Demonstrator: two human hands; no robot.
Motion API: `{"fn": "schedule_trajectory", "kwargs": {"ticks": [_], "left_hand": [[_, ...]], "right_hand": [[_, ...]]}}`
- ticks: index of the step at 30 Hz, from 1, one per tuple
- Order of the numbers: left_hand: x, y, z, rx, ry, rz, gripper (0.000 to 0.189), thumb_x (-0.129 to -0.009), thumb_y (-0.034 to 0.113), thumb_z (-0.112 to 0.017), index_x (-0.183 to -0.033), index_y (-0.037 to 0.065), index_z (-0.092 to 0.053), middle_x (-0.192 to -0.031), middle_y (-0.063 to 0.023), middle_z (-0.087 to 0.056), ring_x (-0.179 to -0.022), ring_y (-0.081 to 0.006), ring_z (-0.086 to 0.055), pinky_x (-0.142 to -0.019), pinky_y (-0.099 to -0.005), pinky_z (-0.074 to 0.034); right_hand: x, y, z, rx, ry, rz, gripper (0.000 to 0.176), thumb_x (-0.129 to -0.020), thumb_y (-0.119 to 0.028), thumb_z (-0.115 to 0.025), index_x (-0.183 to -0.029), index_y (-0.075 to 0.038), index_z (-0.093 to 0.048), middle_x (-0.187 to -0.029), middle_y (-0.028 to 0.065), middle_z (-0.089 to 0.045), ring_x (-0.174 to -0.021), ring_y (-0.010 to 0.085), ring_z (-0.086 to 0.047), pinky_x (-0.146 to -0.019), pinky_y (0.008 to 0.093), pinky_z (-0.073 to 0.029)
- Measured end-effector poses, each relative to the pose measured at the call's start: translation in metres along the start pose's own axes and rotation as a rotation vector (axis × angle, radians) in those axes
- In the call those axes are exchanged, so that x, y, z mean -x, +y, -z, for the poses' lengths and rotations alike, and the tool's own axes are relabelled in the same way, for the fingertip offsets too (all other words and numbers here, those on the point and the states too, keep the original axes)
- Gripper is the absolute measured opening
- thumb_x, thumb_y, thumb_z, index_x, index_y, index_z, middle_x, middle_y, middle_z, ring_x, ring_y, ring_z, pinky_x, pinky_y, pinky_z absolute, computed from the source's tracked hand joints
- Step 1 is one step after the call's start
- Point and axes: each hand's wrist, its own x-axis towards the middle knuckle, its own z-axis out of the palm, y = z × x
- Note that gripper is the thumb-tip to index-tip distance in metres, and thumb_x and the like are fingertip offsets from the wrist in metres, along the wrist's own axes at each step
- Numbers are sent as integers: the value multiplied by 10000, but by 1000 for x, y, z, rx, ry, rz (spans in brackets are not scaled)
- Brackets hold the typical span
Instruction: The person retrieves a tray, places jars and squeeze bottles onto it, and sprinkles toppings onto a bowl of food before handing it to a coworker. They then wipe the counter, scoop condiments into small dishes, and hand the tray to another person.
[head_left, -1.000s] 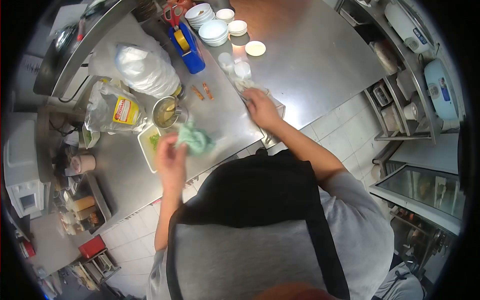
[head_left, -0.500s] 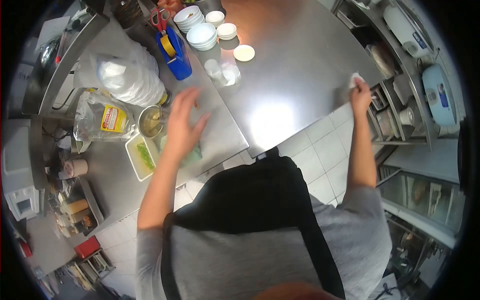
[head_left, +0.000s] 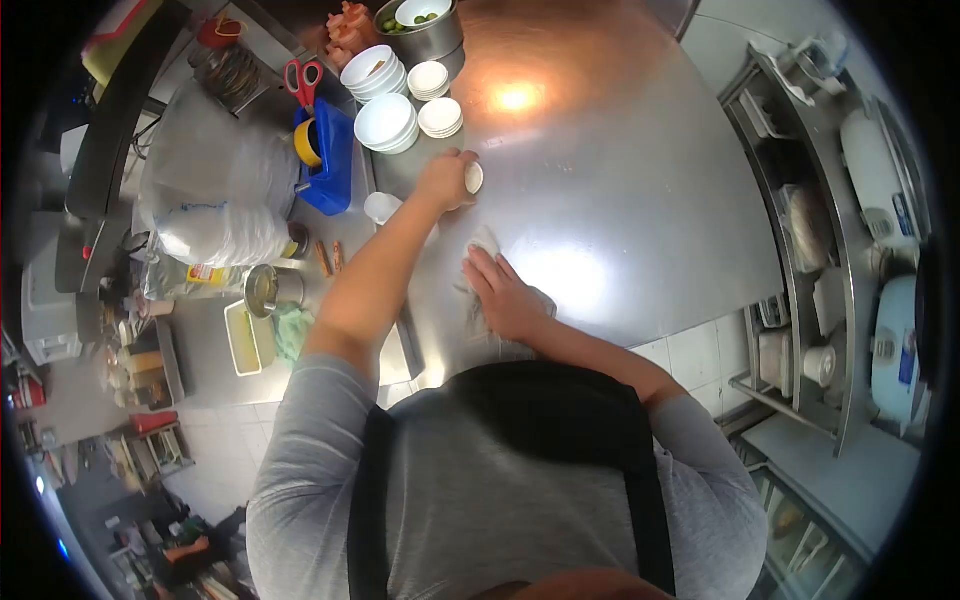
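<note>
My left hand (head_left: 447, 181) has its fingers wrapped round a small white dish (head_left: 475, 179) on the steel table (head_left: 620, 170). Just behind that hand are stacks of white bowls (head_left: 386, 122) and small white dishes (head_left: 440, 117). My right hand (head_left: 508, 303) lies on a pale cloth (head_left: 484, 242), pressing it against the steel near the table's front edge. A white cup (head_left: 382, 207) stands beside my left forearm.
Left of the bowls stand a blue tape dispenser (head_left: 328, 165) and red scissors (head_left: 303, 80). A metal pot (head_left: 261, 290), a white tray (head_left: 243, 338) and a green cloth (head_left: 293, 331) are at the left. Shelves (head_left: 800, 230) line the right side.
My left hand has moved forward from above the left counter and taken hold of the small dish. My right hand has come from the table's far right edge to its middle front with the cloth.
</note>
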Motion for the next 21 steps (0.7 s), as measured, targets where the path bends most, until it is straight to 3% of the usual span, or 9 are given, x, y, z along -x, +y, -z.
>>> {"fn": "schedule_trajectory", "kwargs": {"ticks": [3,8,10,12,15,16,18,20,21], "left_hand": [[-2,3,8,33,86,21,689,-541,176,-811,-1175,137,-543,-1138,-137,-549,-1022,-327,-564,-873,-393,-467],[7,21,67,-20,139,39,656,-544,179,-787,-1155,120,-555,-1104,-145,-570,-988,-321,-578,-847,-382,-468],[12,27,82,-18,145,64,647,-553,177,-781,-1157,119,-556,-1094,-144,-575,-984,-316,-580,-847,-382,-467],[18,36,94,1,146,109,645,-561,168,-776,-1165,124,-554,-1092,-133,-577,-980,-310,-582,-851,-383,-467],[22,27,94,25,161,80,643,-567,157,-772,-1170,126,-551,-1104,-123,-572,-983,-307,-581,-862,-380,-466],[22,26,94,33,145,87,643,-570,152,-770,-1173,127,-548,-1112,-122,-569,-985,-308,-580,-865,-379,-466],[23,25,98,45,122,102,644,-575,143,-767,-1179,127,-544,-1129,-119,-563,-990,-309,-578,-873,-378,-464],[22,23,100,54,145,86,642,-579,140,-765,-1180,130,-541,-1135,-120,-560,-997,-312,-575,-875,-377,-463],[20,23,101,58,157,79,641,-581,139,-765,-1181,131,-540,-1138,-121,-558,-1001,-314,-573,-876,-377,-463]], "right_hand": [[-32,36,3,15,-70,128,534,-768,-48,-456,-1294,32,-403,-1370,162,-374,-1311,286,-327,-1099,411,-232],[-111,86,-10,125,-12,111,497,-791,-50,-437,-1282,26,-433,-1336,161,-422,-1310,271,-329,-1112,412,-204],[-146,110,-4,215,-165,-39,570,-816,-113,-409,-1363,25,-323,-1440,155,-301,-1373,251,-213,-1126,422,-136],[-152,141,10,254,-119,-236,607,-838,-135,-388,-1399,35,-232,-1479,171,-217,-1390,267,-159,-1133,432,-89],[-98,203,68,139,34,-551,638,-860,-177,-395,-1414,43,-166,-1477,209,-192,-1392,293,-139,-1133,445,-82],[-60,260,66,470,199,-483,637,-886,-222,-401,-1417,38,-165,-1482,211,-171,-1394,295,-125,-1130,456,-66],[-15,327,142,331,508,-552,420,-959,-225,-333,-1262,50,-425,-1282,204,-464,-1203,342,-422,-1011,438,-345],[10,388,175,233,725,-511,423,-833,-150,-544,-1208,41,-490,-1129,214,-543,-1045,364,-535,-891,419,-436],[8,383,210,446,664,-508,401,-825,-104,-538,-1202,28,-503,-1115,210,-543,-1024,369,-543,-872,416,-445]]}}
